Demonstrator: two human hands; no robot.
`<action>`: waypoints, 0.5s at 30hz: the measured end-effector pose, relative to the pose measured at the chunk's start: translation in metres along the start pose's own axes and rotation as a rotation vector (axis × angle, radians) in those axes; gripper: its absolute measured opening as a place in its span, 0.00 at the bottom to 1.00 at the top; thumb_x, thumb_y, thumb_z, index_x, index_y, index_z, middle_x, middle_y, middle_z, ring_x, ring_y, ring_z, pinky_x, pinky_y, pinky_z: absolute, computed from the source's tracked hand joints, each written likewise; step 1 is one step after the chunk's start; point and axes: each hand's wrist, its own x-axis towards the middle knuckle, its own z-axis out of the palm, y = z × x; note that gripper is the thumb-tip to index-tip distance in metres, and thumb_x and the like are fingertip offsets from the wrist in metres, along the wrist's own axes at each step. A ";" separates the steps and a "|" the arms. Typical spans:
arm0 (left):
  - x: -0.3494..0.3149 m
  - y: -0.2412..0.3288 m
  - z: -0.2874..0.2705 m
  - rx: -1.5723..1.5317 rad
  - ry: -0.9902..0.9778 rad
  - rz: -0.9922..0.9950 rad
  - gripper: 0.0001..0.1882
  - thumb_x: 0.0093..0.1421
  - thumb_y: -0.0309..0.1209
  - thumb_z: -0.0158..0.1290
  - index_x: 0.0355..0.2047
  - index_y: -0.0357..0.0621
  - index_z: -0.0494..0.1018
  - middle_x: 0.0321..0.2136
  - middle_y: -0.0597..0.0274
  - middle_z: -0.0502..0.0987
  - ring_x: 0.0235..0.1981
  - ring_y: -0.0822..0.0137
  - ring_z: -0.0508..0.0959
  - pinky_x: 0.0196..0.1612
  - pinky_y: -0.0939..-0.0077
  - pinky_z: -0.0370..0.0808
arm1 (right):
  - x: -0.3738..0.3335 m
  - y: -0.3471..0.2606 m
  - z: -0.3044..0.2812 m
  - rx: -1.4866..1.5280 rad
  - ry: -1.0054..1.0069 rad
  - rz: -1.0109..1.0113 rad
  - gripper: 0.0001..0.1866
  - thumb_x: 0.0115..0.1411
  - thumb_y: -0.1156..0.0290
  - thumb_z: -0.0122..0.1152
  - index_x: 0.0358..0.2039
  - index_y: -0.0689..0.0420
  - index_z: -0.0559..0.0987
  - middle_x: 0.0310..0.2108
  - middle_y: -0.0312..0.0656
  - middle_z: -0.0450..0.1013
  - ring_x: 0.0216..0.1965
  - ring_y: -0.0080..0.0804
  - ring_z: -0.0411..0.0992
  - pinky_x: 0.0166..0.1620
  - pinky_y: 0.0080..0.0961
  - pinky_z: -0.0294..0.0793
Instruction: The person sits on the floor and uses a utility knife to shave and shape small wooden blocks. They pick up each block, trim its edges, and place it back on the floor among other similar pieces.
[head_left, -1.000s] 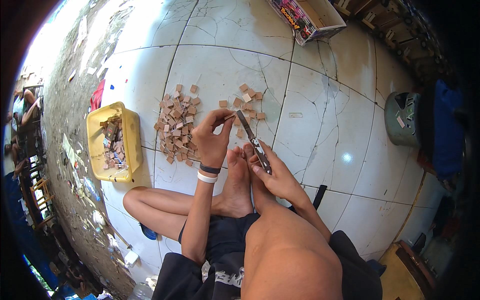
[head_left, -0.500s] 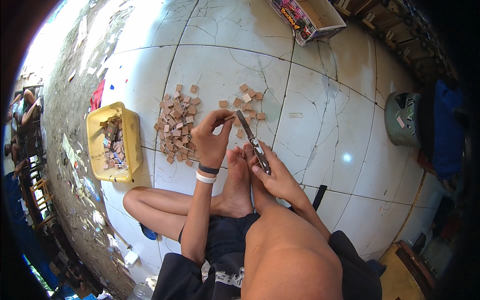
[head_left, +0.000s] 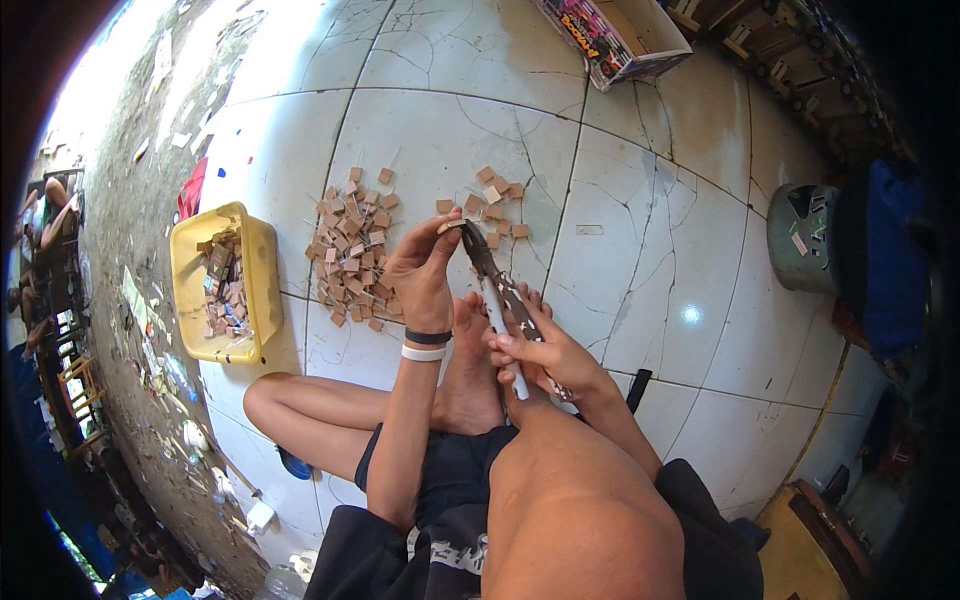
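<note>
My left hand [head_left: 422, 275], with a black and a white band at its wrist, pinches a small wooden block [head_left: 452, 225] between thumb and fingers. In my right hand [head_left: 555, 355] are long dark pliers [head_left: 481, 256] with worn white paint, their two handles spread apart. The jaws meet the block at my left fingertips; how they grip it is too small to tell. Left of my left hand lies a heap of small wooden blocks [head_left: 350, 245], many with thin pale stems. Beyond the pliers is a smaller group of blocks [head_left: 494, 190].
A yellow tub [head_left: 265, 290] holding wooden pieces stands left of the heap. An open cardboard box [head_left: 640, 65] is at the far right, a grey-green bucket [head_left: 800, 240] at the right. Cracked white tiles [head_left: 660, 270] form the floor. My bare feet [head_left: 470, 360] are below the pliers.
The pliers' handles have spread apart in my right hand. Their jaws have moved slightly left to the block, and my left hand has turned a little.
</note>
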 end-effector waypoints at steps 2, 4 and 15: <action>-0.002 -0.002 -0.001 0.134 0.048 0.119 0.10 0.63 0.14 0.63 0.45 0.30 0.82 0.42 0.53 0.87 0.43 0.69 0.86 0.49 0.78 0.83 | 0.009 0.002 0.013 -0.603 0.193 -0.237 0.45 0.67 0.75 0.60 0.80 0.46 0.51 0.61 0.56 0.68 0.54 0.50 0.74 0.57 0.44 0.72; -0.002 -0.002 -0.001 0.258 0.085 0.192 0.10 0.63 0.14 0.63 0.45 0.31 0.83 0.41 0.54 0.87 0.42 0.69 0.86 0.48 0.78 0.83 | 0.013 0.001 0.020 -0.965 0.426 -0.495 0.48 0.64 0.76 0.62 0.80 0.43 0.52 0.51 0.56 0.71 0.51 0.55 0.73 0.56 0.51 0.71; 0.003 0.007 -0.014 0.470 0.125 0.160 0.09 0.63 0.16 0.65 0.44 0.31 0.84 0.39 0.58 0.88 0.40 0.74 0.84 0.45 0.80 0.81 | 0.021 -0.003 0.013 -0.904 0.330 -0.384 0.51 0.63 0.79 0.63 0.81 0.38 0.50 0.43 0.52 0.69 0.45 0.55 0.73 0.52 0.53 0.72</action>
